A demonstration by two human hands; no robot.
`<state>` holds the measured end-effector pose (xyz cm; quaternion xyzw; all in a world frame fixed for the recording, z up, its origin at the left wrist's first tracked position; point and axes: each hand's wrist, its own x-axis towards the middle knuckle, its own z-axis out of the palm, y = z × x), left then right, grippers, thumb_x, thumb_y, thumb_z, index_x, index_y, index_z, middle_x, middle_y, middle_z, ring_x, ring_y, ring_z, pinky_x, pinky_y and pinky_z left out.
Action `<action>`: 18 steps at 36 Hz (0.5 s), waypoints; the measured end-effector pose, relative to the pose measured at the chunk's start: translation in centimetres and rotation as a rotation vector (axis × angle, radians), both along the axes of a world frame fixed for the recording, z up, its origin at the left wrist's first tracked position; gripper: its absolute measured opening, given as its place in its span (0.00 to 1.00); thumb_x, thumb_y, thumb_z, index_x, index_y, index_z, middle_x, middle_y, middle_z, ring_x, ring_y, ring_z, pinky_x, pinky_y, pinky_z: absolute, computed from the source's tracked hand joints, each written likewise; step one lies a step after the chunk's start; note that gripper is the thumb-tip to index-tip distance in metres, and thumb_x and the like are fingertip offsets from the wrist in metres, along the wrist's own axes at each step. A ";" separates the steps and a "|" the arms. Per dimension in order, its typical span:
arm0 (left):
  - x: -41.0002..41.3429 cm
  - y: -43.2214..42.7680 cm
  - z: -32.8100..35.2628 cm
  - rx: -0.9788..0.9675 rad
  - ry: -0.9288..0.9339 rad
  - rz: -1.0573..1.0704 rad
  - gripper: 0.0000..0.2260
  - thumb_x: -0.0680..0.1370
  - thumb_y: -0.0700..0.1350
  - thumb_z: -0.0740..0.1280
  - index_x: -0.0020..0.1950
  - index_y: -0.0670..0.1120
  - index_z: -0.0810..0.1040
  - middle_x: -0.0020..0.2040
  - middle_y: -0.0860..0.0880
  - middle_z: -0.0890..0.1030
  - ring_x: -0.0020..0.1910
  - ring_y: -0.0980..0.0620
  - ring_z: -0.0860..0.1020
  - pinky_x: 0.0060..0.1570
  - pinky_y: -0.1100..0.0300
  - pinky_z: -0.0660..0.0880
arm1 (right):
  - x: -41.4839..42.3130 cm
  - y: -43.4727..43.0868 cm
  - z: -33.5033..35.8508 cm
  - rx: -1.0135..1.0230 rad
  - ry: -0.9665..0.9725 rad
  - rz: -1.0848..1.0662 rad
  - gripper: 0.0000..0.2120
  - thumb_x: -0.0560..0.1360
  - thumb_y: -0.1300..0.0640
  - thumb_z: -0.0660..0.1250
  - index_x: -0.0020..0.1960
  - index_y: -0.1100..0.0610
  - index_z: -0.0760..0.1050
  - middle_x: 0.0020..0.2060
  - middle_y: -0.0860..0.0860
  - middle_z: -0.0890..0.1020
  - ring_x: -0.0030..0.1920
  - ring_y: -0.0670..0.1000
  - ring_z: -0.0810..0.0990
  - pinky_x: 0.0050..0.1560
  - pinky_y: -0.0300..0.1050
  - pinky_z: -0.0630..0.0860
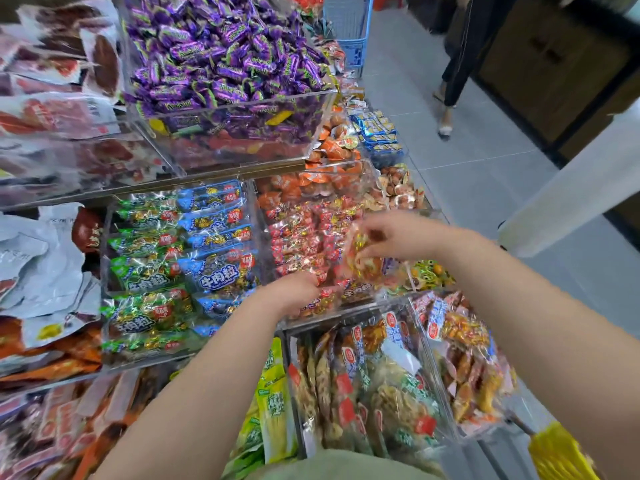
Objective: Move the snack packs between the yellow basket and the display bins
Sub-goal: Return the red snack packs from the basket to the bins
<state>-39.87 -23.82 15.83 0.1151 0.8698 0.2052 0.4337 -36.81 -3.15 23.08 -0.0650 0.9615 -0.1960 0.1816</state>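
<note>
Red snack pack (360,259), merely pinched by the right hand (394,237) over the clear bin (349,308), may slip loose; whether the left hand (294,292) grips anything cannot be told.

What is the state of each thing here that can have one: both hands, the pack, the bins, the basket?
red-pack bin: open on top, well filled.
left hand: inside the red-pack bin, on the packs; grip too blurred to tell.
right hand: pinches a red snack pack above that bin.
red snack pack: held, clear of the pile.
purple candy bin: heaped above its rim.
yellow basket: only a corner shows; contents unseen.
</note>
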 end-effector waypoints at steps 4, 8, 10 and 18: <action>-0.3 0.5 -0.4 -0.102 0.118 -0.053 0.16 0.80 0.41 0.57 0.65 0.37 0.74 0.57 0.41 0.78 0.52 0.45 0.78 0.47 0.56 0.76 | -0.4 -4.0 -2.3 0.317 -0.095 0.255 0.13 0.75 0.54 0.66 0.60 0.51 0.75 0.46 0.47 0.78 0.43 0.49 0.75 0.38 0.41 0.68; -0.4 0.8 -0.8 -0.173 0.211 -0.097 0.13 0.80 0.41 0.58 0.58 0.37 0.78 0.54 0.41 0.81 0.53 0.44 0.79 0.50 0.55 0.76 | -0.4 -6.6 -7.0 0.592 -0.154 0.307 0.17 0.76 0.63 0.62 0.63 0.53 0.74 0.53 0.50 0.79 0.51 0.54 0.78 0.40 0.46 0.71; -0.5 0.8 -1.3 -0.210 0.232 -0.111 0.13 0.80 0.40 0.57 0.54 0.36 0.79 0.52 0.41 0.81 0.52 0.44 0.79 0.48 0.55 0.76 | -0.3 -7.2 -8.2 0.619 -0.180 0.291 0.19 0.75 0.65 0.62 0.64 0.53 0.74 0.56 0.52 0.78 0.52 0.55 0.77 0.41 0.47 0.70; -1.3 1.1 -2.8 -0.247 0.293 -0.065 0.11 0.80 0.47 0.63 0.40 0.42 0.74 0.32 0.49 0.73 0.32 0.52 0.73 0.30 0.61 0.69 | 0.1 -4.0 -7.8 0.461 -0.270 0.167 0.20 0.75 0.61 0.63 0.66 0.53 0.68 0.53 0.51 0.78 0.45 0.52 0.74 0.36 0.44 0.71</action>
